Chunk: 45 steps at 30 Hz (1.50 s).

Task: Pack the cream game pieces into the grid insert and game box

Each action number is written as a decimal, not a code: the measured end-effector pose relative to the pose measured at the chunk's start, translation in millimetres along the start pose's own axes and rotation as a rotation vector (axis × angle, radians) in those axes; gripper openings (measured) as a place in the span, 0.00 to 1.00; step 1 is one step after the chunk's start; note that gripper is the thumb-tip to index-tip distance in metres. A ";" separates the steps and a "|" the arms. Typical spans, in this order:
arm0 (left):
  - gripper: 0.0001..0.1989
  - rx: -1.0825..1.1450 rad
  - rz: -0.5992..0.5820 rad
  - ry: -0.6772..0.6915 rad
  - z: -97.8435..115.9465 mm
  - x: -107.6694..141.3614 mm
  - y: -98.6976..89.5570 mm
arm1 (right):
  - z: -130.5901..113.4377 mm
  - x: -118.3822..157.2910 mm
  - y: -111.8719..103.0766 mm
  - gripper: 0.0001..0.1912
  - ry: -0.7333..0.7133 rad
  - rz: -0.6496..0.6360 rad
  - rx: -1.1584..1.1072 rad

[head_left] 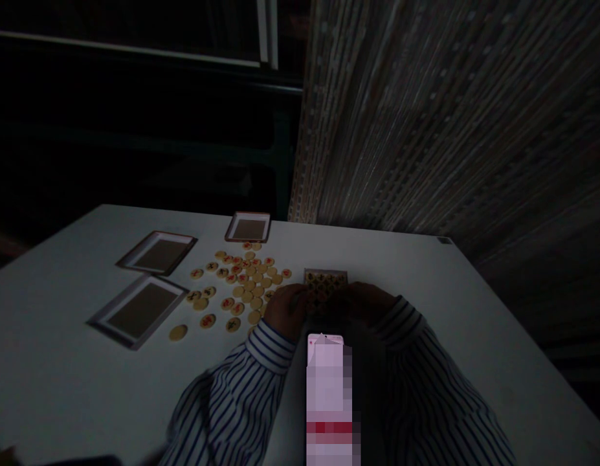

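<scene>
A small box (325,274) stands on the table, packed with rows of round Chinese chess pieces (323,285). My left hand (286,312) curls around its left edge with the fingers bent in. From the right, my right hand (366,301) reaches over the near right part of the box, its fingers bent together over the pieces. Dim light hides whether a piece is between those fingertips. To the left of my left hand lie many loose chess pieces (248,285), some showing red or black characters, others plain.
Three shallow frame-like trays or lids, the near one (134,310), the middle one (156,251) and the far one (248,226), lie on the white table (61,362). A lit phone (325,382) sits between my forearms. A string curtain (426,116) hangs behind the right side.
</scene>
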<state>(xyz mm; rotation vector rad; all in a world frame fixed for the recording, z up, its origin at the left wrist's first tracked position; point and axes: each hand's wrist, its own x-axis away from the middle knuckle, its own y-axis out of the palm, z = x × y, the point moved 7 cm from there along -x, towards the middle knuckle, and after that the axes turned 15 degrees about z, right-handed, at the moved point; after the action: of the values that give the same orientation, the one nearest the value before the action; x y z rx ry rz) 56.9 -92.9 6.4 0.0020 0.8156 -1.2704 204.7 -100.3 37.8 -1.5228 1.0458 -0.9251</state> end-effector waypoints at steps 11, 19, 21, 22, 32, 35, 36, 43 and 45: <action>0.11 -0.009 -0.050 0.008 0.8 -2.7 -1.1 | 2.2 2.0 -0.3 0.13 0.008 -0.022 -0.016; 0.11 -0.015 -0.059 0.021 1.0 -2.2 -0.9 | 10.4 -0.8 -1.9 0.13 0.022 0.030 0.041; 0.11 -0.022 -0.050 0.012 1.1 -2.0 -1.0 | 9.5 -1.9 -0.4 0.14 0.018 0.027 0.071; 0.11 -0.021 -0.041 0.006 1.1 -1.8 -1.1 | 9.3 -2.1 0.5 0.14 0.019 0.024 0.085; 0.11 -0.019 -0.044 0.007 -1.6 -0.8 0.4 | 11.4 -2.1 2.8 0.13 0.020 0.044 0.052; 0.10 -0.017 -0.023 -0.003 -1.4 -1.5 -1.5 | 11.4 -2.3 2.1 0.13 0.024 0.049 0.057; 0.10 -0.016 -0.021 -0.002 -1.0 -1.7 -1.8 | 11.7 -2.2 2.1 0.12 0.032 0.043 0.054; 0.10 -0.004 -0.018 0.003 0.6 -1.8 -2.1 | 15.2 -2.0 -2.9 0.12 0.059 0.049 0.094; 0.10 0.006 -0.012 -0.004 0.1 -1.7 -2.4 | 17.0 -1.7 -6.1 0.14 0.067 0.065 0.108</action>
<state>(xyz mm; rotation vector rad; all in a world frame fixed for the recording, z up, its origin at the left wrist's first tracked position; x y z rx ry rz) 54.9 -92.3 8.4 -0.0006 0.8094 -1.2838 220.9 -92.8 40.7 -1.3691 1.0694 -0.9767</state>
